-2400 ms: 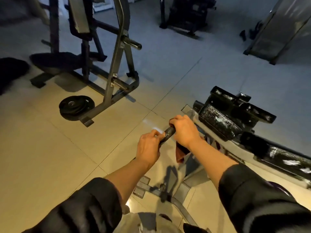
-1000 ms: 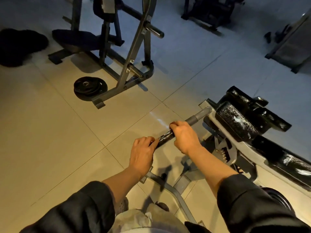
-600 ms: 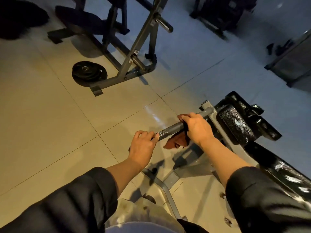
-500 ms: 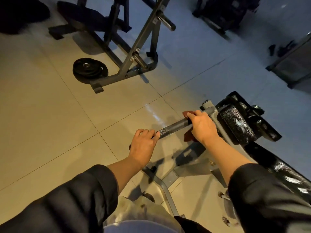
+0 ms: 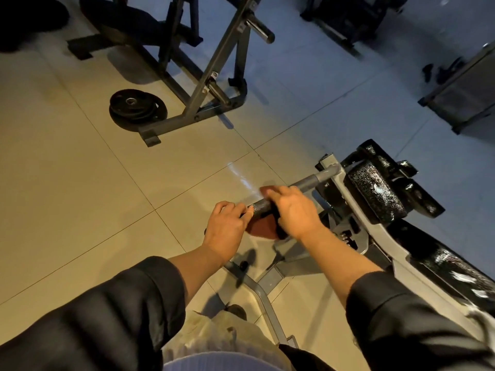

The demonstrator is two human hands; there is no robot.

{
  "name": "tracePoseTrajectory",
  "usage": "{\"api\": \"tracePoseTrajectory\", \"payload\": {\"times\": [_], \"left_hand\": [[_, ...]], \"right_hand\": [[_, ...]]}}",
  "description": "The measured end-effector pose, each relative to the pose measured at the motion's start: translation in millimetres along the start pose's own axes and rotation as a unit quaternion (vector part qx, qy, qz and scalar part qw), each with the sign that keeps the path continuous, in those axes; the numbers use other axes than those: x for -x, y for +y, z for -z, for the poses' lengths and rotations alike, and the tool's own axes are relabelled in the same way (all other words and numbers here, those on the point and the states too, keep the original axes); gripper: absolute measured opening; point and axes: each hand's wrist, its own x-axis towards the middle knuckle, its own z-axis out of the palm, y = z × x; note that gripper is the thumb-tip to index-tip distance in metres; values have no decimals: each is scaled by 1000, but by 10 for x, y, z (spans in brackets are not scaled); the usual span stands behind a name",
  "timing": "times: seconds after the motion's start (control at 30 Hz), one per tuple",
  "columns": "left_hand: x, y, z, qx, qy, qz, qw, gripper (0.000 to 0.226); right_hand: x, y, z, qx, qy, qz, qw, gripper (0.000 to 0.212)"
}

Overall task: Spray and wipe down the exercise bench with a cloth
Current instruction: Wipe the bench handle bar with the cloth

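I am wrapping the red cloth round the bench's handle bar with my right hand, fingers curled over both. My left hand is gripping the bar's near end. The bar is running up and right toward the bench frame, so the bare stretch is lying just beyond my right hand.

Both hands sit on the bench's handle bar — the left hand nearer its free end, the right hand beside it with the cloth hanging below. The bench runs off to the right; weight plates lie on the floor far left — against a rack's foot.
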Motion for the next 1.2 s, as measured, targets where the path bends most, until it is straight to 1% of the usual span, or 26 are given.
{"api": "tracePoseTrajectory", "payload": {"times": [0.1,0.2,0.27,0.33,0.43,0.5,0.57,0.63,0.7,0.73,0.8,0.83,0.9,0.97,1.03,1.13,1.2], "left_hand": [[8,6,-30,3,-10,0,1000,79],[38,9,-50,3,-27,-7,1000,80],[39,1,-35,16,-4,-1,1000,79],[61,-21,-27,51,25,8,998,73],[264,-121,-45,97,52,38,993,69],[459,-199,-53,104,52,78,990,71],[598,-252,-59,108,53,105,987,66],[647,-260,-52,115,52,113,986,61],[657,-260,-36,125,48,116,984,59],[667,-265,-34,125,45,115,984,62],[704,-280,-43,115,34,103,987,70],[727,-284,-45,108,28,97,989,75],[762,-276,-42,107,22,93,990,81],[784,-251,-63,115,26,95,989,80],[806,-239,-67,119,24,94,988,81],[862,-252,-74,131,10,81,988,83],[916,-255,-95,152,7,78,985,83]], "right_hand": [[-51,384,116,-11,42,-90,995,52],[-78,440,87,-24,53,-114,992,54],[-70,240,6,-33,57,-101,993,56],[-50,-24,-104,-44,51,-70,995,58],[-40,-340,-222,-49,34,-43,997,58],[-40,-526,-288,-51,22,-22,998,56],[-9,-761,-360,-63,0,8,998,57],[28,-955,-410,-79,-19,32,996,57],[34,-1005,-398,-76,-41,50,995,66],[25,-973,-382,-73,-49,60,994,70],[3,-849,-320,-60,-57,75,994,70],[-10,-770,-283,-52,-53,71,995,68],[-44,-592,-200,-43,-32,38,998,64],[-63,-439,-158,-47,2,-7,999,53],[-49,-432,-178,-56,28,-31,998,47],[-2,-665,-318,-60,37,-27,997,47],[15,-869,-421,-60,21,-6,998,56]]}}
